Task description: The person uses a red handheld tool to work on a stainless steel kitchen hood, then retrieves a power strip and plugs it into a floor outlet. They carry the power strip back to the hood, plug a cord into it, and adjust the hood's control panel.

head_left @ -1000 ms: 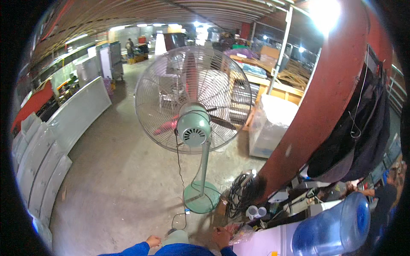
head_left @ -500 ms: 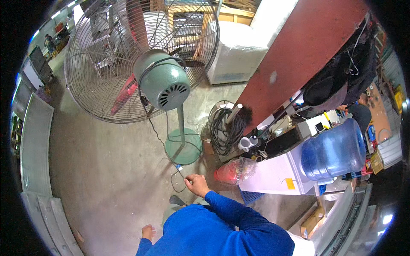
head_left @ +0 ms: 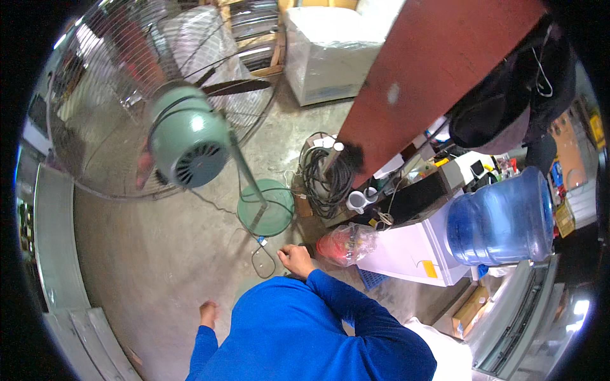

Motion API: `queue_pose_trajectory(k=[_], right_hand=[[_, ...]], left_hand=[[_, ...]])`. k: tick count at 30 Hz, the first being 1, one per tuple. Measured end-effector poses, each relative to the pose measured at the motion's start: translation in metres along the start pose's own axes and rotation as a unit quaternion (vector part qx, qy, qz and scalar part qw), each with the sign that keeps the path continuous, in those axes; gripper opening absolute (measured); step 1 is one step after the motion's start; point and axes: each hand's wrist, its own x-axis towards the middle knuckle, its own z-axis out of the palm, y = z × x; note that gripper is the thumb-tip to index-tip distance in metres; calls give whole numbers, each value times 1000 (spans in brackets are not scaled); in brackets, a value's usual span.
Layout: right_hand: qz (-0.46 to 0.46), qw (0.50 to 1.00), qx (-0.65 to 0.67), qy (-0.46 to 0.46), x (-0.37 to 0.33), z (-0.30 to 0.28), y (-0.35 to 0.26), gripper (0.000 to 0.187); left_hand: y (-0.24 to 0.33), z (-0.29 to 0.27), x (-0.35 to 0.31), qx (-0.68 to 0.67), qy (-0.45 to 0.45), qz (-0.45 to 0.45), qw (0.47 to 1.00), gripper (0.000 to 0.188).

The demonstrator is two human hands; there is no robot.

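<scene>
My right hand (head_left: 295, 260) is held in front of my body at waist height, its fingers curled in, with nothing showing in them. In the view it lies beside a thin cord (head_left: 262, 272) looped on the floor, apart from it. Low on the left hangs my left hand (head_left: 208, 314), blurred, so its fingers cannot be read. Ahead stands a large pedestal fan with a green motor housing (head_left: 190, 136), a wire cage (head_left: 76, 184), red and dark blades and a round green base (head_left: 279, 219).
A red steel column (head_left: 413, 82) rises at the right, with coiled black cable (head_left: 324, 178) at its foot. Nearer are a plastic-wrapped red item (head_left: 346, 244) and a blue water bottle (head_left: 499, 219) on a white dispenser (head_left: 406, 254). A wrapped white block (head_left: 330, 70) stands ahead.
The fan has shifted left and looms larger in view as I come nearer. My right hand has moved slightly right, away from the looped cord in the picture; my left hand has swung forward a little.
</scene>
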Motion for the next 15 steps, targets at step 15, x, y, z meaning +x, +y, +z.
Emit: queue_pose_trajectory(k=[15], right_hand=[[191,681,196,679,106,-242,266,23]], left_hand=[[136,164,-61,185,-109,159,964,20]])
